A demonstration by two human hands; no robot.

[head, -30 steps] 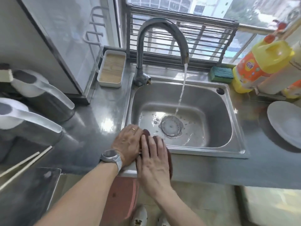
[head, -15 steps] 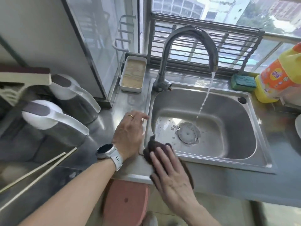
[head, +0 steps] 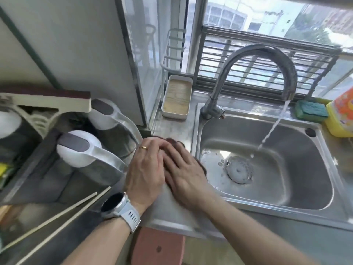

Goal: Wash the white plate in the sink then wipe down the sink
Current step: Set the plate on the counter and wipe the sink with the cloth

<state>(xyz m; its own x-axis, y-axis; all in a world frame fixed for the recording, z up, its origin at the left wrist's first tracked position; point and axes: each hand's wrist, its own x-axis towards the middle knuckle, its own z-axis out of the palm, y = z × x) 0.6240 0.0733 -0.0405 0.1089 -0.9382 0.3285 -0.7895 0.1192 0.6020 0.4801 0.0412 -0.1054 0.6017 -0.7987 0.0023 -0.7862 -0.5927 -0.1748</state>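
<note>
Plate gone from the steel sink [head: 324,188], both flat hands, left hand [head: 145,169] and right hand [head: 183,169], press a dark brown cloth [head: 174,142] on the counter [head: 172,127] at its nine o'clock; basin seemingly unwiped.

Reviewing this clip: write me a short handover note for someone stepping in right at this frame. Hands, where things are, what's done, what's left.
Left hand: flat, fingers straight, pressing on the brown cloth with the right.
Right hand: flat on the same cloth, on the steel counter just left of the sink.
Faucet: running into the basin; drain strainer in place.
White plate: not in this view, and not in the basin.
Done: basin holds no dishes.
Left: finish wiping the sink rim and basin, turn off the water.
</note>
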